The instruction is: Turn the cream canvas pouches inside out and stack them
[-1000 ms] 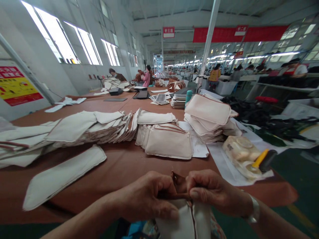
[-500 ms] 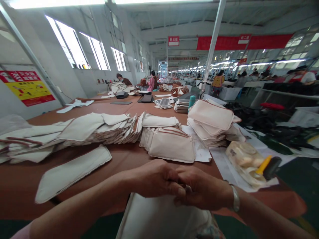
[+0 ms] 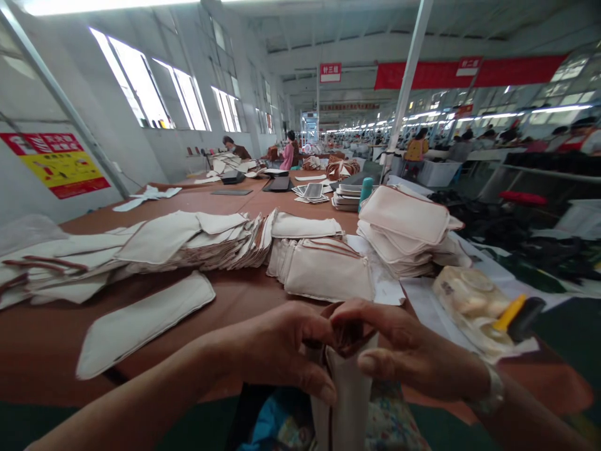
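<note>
Between both hands, over my lap, stands a cream fabric pouch piece (image 3: 351,394) with a brown edge and brown lining showing at its top. My left hand (image 3: 286,347) is closed on its left upper edge, thumb on the near side. Gripping the right upper edge is my right hand (image 3: 413,354), fingers curled over the top and a bracelet on the wrist. The fingers hide part of the opening. Just beyond, on the brown table (image 3: 244,291), lies a stack of cream pieces (image 3: 328,272). A single cream piece (image 3: 145,326) lies flat at the left.
A long row of cream pieces (image 3: 159,241) spreads across the left. At the right stand another cream stack (image 3: 404,216), a teal bottle (image 3: 365,189) and a plastic container (image 3: 464,300) with a yellow-handled tool (image 3: 511,313) beside it. Several people work farther back.
The hands have moved apart from being pressed together. The piece has turned from lying broad and flat to standing narrow and upright, its brown inside now showing. The view has shifted slightly.
</note>
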The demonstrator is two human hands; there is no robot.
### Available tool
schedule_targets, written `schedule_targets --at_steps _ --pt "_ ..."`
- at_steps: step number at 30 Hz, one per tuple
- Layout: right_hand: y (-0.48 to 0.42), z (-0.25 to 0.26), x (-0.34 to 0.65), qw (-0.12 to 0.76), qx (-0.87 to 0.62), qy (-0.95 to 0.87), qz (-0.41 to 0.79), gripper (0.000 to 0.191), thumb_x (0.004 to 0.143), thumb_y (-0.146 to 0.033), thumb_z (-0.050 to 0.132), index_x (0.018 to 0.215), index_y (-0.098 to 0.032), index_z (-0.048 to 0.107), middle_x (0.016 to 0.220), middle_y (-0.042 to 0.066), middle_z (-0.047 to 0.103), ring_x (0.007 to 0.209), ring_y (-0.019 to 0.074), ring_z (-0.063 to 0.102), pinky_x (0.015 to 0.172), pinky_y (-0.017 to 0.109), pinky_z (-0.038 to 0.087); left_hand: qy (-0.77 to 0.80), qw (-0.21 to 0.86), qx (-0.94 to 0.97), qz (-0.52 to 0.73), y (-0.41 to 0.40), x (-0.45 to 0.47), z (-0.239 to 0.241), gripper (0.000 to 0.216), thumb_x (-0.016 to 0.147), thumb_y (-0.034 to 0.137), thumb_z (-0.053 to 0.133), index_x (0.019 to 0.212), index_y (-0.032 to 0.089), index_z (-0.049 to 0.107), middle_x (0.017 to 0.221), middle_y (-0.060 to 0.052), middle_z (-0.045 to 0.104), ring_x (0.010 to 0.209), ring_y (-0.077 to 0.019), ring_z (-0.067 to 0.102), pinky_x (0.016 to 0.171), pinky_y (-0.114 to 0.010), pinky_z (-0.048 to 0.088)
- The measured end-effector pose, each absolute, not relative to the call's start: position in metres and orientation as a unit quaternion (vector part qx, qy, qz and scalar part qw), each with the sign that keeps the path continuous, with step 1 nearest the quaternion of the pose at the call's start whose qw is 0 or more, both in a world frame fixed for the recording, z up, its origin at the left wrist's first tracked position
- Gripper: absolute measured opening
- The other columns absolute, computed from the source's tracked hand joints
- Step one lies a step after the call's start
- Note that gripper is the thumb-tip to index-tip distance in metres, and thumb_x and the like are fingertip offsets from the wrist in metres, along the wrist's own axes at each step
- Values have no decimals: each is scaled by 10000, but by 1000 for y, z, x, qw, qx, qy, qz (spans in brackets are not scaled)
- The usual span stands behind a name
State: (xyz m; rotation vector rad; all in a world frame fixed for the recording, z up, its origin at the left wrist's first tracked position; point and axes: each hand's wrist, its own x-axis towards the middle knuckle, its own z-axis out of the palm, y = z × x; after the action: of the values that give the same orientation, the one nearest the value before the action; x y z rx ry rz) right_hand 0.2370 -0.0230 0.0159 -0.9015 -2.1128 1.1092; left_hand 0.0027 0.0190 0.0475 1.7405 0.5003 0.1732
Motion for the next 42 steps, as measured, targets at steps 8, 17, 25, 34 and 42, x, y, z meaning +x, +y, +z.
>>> schedule_targets --at_steps 8,17,25,34,42 --pt "-46 -5 225 324 -421 -769 356 211 992 -274 417 809 -195 484 754 -15 538 680 121 495 617 225 375 322 680 653 88 20 10 22 394 666 431 803 809 113 619 678 48 496 609 -78 387 523 -170 289" --pt "-57 -15 231 325 -424 -808 249 162 976 -200 360 873 -195 486 795 14 566 723 148 541 682 267 385 324 724 599 115 6 24 29 301 713 387 736 762 107 638 674 14 546 601 -89 409 546 -194 298" --pt "-52 -25 221 345 -448 -743 357 317 1010 -339 314 764 -199 455 719 -6 532 665 138 491 631 249 383 340 676 645 110 0 31 19 95 755 222 545 742 131 571 620 47 422 560 -85 320 513 -213 248" --pt "-50 -10 234 350 -425 -680 484 356 935 -469 495 825 -137 561 728 -7 526 658 118 445 565 216 345 312 425 842 118 -8 32 26 167 871 177 466 724 152 542 650 57 430 591 -77 358 531 -198 277" --pt "-48 -18 235 367 -417 -589 587 309 869 -400 625 802 -99 625 702 -1 550 630 98 413 559 200 322 278 295 891 206 -4 28 16 138 805 94 549 908 174 592 815 1 608 678 -98 528 623 -185 379"
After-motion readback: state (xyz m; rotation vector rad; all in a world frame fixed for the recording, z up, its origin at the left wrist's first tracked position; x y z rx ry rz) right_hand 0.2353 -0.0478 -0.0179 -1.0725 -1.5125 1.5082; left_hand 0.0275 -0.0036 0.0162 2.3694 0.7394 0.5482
